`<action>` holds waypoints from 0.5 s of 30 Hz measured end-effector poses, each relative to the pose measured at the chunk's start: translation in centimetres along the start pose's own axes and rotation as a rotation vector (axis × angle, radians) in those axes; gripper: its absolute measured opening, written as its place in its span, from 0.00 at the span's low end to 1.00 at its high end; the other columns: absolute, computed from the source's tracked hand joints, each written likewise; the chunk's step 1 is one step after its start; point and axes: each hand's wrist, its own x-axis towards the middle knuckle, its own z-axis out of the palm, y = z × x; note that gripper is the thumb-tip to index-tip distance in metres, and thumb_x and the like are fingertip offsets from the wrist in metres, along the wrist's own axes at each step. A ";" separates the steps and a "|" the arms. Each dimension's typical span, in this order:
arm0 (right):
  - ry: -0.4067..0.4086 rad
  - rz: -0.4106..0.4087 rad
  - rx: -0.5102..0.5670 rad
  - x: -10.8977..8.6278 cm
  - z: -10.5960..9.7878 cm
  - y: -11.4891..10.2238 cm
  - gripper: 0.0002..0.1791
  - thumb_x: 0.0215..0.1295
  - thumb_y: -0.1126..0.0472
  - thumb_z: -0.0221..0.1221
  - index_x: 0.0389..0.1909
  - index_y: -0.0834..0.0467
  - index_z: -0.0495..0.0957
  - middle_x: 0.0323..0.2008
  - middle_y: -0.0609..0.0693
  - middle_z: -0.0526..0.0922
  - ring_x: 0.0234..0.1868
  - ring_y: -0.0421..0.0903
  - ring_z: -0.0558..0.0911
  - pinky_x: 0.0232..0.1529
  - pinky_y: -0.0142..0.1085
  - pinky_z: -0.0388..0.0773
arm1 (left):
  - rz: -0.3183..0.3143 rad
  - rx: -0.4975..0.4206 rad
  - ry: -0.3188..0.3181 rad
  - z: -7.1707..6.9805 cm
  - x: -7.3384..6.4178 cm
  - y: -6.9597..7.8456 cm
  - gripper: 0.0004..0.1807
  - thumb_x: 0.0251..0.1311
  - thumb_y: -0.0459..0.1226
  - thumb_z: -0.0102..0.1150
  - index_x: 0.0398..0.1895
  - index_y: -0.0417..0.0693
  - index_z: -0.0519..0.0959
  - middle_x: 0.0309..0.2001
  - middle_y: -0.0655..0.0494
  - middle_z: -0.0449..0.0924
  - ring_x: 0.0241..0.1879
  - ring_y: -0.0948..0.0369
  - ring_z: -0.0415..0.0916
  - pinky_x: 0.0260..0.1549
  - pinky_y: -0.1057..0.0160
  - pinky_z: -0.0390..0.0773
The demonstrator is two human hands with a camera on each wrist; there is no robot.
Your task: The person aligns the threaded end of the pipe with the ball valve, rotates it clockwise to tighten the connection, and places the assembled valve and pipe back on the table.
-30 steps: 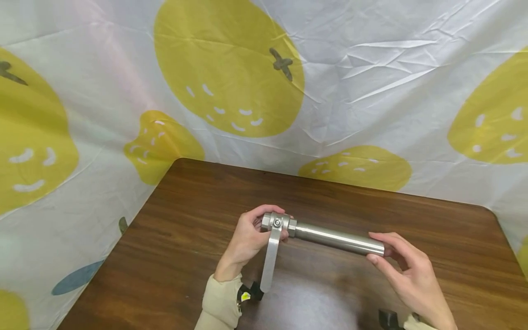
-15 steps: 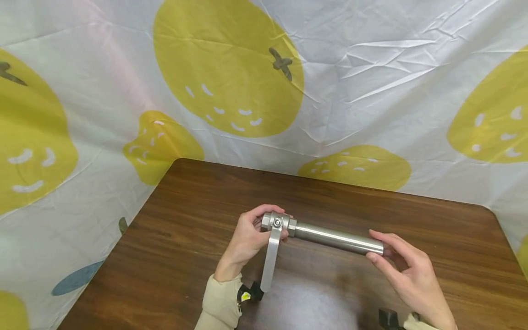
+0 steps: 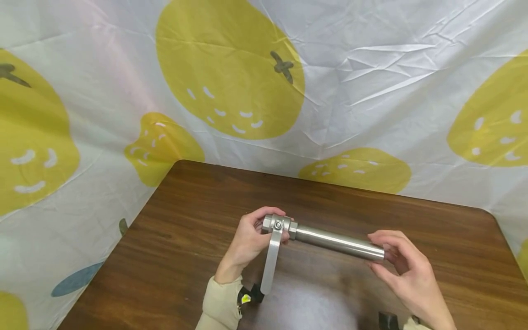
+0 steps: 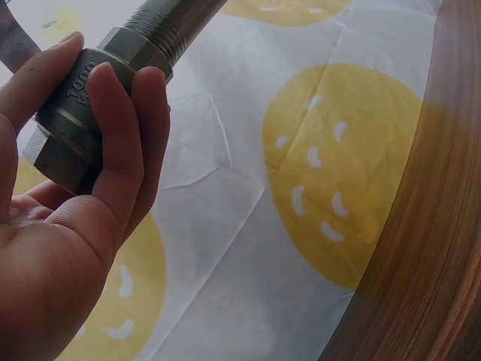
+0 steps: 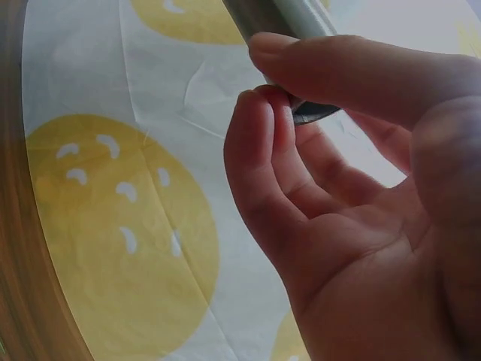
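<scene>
A metal ball valve [image 3: 278, 223] with a flat lever handle [image 3: 270, 266] is gripped in my left hand [image 3: 247, 236], fingers wrapped round its body. The left wrist view shows raised marks on the valve body [image 4: 71, 113] and a threaded pipe end [image 4: 161, 34] at its hex collar. From the valve's right side runs a smooth steel pipe [image 3: 340, 243], tilted slightly down to the right. At the pipe's free end my right hand [image 3: 408, 266] holds it between thumb and fingertips. The pipe's end edge [image 5: 316, 114] shows among the fingers in the right wrist view.
A brown wood-grain table [image 3: 198, 201] lies beneath both hands. White cloth with yellow fruit prints [image 3: 231, 68] hangs behind the table and along its left side. Black wrist-worn devices [image 3: 256, 293] sit at the sleeves.
The right hand's thumb has shifted lower at the pipe's end and its fingers have moved a little. The left hand keeps its grip on the valve; the view tilts slightly.
</scene>
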 end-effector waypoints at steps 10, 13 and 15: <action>0.021 -0.022 0.005 0.1 0.1 -0.1 0.24 0.40 0.88 0.65 0.43 0.81 0.72 0.49 0.63 0.76 0.49 0.43 0.79 0.44 0.23 0.78 | -0.003 0.005 -0.003 0.0 0.0 0.0 0.29 0.45 0.33 0.76 0.51 0.33 0.76 0.42 0.51 0.82 0.37 0.62 0.81 0.35 0.63 0.86; 0.023 -0.021 0.005 0.1 0.2 -0.2 0.24 0.40 0.88 0.65 0.43 0.81 0.72 0.48 0.63 0.76 0.48 0.43 0.79 0.45 0.23 0.78 | 0.007 0.003 -0.002 0.0 0.0 -0.1 0.29 0.45 0.33 0.75 0.51 0.32 0.75 0.42 0.51 0.82 0.36 0.62 0.81 0.35 0.63 0.86; 0.026 -0.021 0.000 0.1 0.2 -0.3 0.25 0.39 0.88 0.65 0.43 0.81 0.72 0.48 0.62 0.76 0.47 0.42 0.79 0.44 0.23 0.78 | 0.010 -0.003 -0.003 0.0 0.0 -0.1 0.29 0.45 0.33 0.75 0.51 0.31 0.75 0.42 0.51 0.82 0.36 0.62 0.81 0.35 0.63 0.86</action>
